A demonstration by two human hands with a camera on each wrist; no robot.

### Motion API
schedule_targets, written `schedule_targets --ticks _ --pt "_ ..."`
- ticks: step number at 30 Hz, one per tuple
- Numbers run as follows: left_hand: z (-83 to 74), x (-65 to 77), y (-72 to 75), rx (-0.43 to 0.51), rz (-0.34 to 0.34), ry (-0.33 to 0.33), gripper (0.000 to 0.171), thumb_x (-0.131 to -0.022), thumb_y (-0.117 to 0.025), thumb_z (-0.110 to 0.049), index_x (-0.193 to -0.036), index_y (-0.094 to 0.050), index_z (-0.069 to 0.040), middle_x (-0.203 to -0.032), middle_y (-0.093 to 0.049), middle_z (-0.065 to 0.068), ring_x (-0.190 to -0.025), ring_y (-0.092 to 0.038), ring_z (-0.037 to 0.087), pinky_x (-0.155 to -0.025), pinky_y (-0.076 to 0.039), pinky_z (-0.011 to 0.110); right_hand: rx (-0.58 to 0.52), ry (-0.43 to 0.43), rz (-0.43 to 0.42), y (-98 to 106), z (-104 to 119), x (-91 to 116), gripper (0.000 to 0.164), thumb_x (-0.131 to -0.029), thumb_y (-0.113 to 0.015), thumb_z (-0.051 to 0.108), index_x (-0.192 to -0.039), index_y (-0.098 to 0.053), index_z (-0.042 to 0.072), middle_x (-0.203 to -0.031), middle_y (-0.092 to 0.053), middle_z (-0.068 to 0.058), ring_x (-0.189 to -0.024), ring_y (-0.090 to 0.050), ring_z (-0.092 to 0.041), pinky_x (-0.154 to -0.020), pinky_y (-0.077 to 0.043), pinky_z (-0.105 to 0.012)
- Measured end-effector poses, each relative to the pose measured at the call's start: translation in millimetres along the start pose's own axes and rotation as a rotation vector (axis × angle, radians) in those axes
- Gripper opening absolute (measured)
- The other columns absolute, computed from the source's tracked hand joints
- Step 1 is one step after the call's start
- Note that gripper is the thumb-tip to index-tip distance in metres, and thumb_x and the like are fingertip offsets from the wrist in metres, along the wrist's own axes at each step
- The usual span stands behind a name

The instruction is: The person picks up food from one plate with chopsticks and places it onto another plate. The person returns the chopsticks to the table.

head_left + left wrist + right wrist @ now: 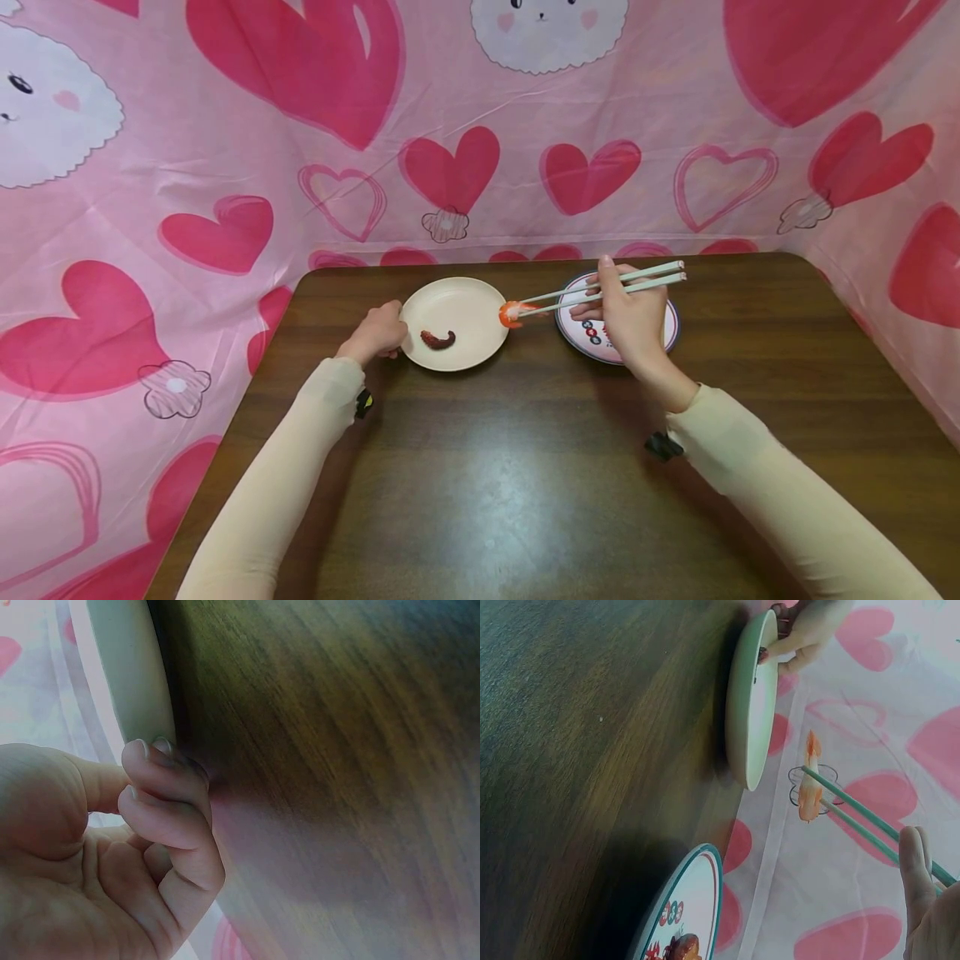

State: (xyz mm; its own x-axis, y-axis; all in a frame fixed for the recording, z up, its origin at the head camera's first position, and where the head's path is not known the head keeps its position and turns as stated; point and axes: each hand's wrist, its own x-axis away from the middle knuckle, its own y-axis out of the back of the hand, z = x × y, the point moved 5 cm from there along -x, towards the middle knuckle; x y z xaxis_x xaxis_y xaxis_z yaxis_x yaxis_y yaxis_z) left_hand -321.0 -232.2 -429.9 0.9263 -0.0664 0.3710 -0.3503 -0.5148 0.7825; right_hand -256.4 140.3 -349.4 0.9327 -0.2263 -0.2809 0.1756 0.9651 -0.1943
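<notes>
My left hand (pixel 377 330) pinches the left rim of a cream plate (pixel 457 304), thumb and curled fingers at its edge in the left wrist view. A dark red, curled piece of food (pixel 438 339), like a small tentacle, lies on that plate. In my right hand (pixel 632 317) is a pair of pale green chopsticks (pixel 645 277). Their tips grip an orange-and-white shrimp (pixel 810 780), held up near the cream plate's right edge. Under the right hand stands a white plate with a dark rim and printed designs (pixel 581 332). A glossy brown piece of food (pixel 685 948) shows on it in the right wrist view.
Both plates stand toward the far side of a dark wooden table (pixel 480 475). Pink cloth printed with hearts (pixel 450 167) hangs behind the table and along its sides.
</notes>
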Motion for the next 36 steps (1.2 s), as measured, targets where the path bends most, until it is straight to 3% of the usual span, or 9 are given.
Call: schedule_targets --ticks 5,13,24,30,36 --pt "0.9 -0.9 -0.7 0.002 0.000 -0.005 0.030 -0.104 -0.039 -0.008 -0.130 -0.048 0.004 -0.087 -0.060 0.020 -0.055 -0.058 0.021 -0.046 -0.046 0.028 0.014 -0.002 0.003 -4 -3 0 0.043 -0.106 -0.065 0.027 -0.099 -0.065 -0.016 -0.077 -0.073 -0.021 -0.055 -0.073 -0.025 -0.056 -0.060 -0.039" --pt "-0.3 0.4 0.8 0.014 0.002 -0.001 0.035 -0.105 -0.041 -0.009 -0.137 -0.046 0.004 -0.095 -0.060 0.022 -0.058 -0.058 0.022 -0.048 -0.048 0.029 0.035 -0.010 0.012 -9 -7 0 0.048 -0.106 -0.065 0.030 -0.101 -0.064 -0.018 -0.083 -0.070 -0.034 -0.056 -0.074 -0.025 -0.057 -0.060 -0.039" --pt "1.2 0.0 0.4 0.011 0.009 0.006 0.037 -0.105 -0.042 -0.009 -0.140 -0.044 0.004 -0.098 -0.059 0.023 -0.058 -0.057 0.022 -0.049 -0.048 0.029 0.099 -0.062 0.019 -15 -10 0 0.051 -0.107 -0.063 0.035 -0.103 -0.063 -0.015 -0.073 -0.074 -0.014 -0.057 -0.074 -0.023 -0.053 -0.060 -0.033" --pt "1.9 -0.8 0.1 0.016 0.009 0.005 0.036 -0.105 -0.042 -0.009 -0.139 -0.045 0.004 -0.099 -0.059 0.023 -0.059 -0.057 0.022 -0.049 -0.048 0.029 0.082 -0.031 0.031 -21 -12 -1 0.048 -0.108 -0.061 0.033 -0.100 -0.064 -0.014 -0.071 -0.073 -0.016 -0.055 -0.073 -0.024 -0.057 -0.061 -0.041" --pt "2.2 -1.7 -0.8 0.019 0.012 0.002 0.035 -0.105 -0.041 -0.009 -0.137 -0.046 0.004 -0.097 -0.060 0.023 -0.059 -0.058 0.022 -0.049 -0.048 0.029 0.081 -0.032 0.034 -27 -15 -1 0.047 -0.108 -0.060 0.033 -0.099 -0.065 -0.012 -0.076 -0.070 -0.030 -0.054 -0.072 -0.023 -0.055 -0.061 -0.041"
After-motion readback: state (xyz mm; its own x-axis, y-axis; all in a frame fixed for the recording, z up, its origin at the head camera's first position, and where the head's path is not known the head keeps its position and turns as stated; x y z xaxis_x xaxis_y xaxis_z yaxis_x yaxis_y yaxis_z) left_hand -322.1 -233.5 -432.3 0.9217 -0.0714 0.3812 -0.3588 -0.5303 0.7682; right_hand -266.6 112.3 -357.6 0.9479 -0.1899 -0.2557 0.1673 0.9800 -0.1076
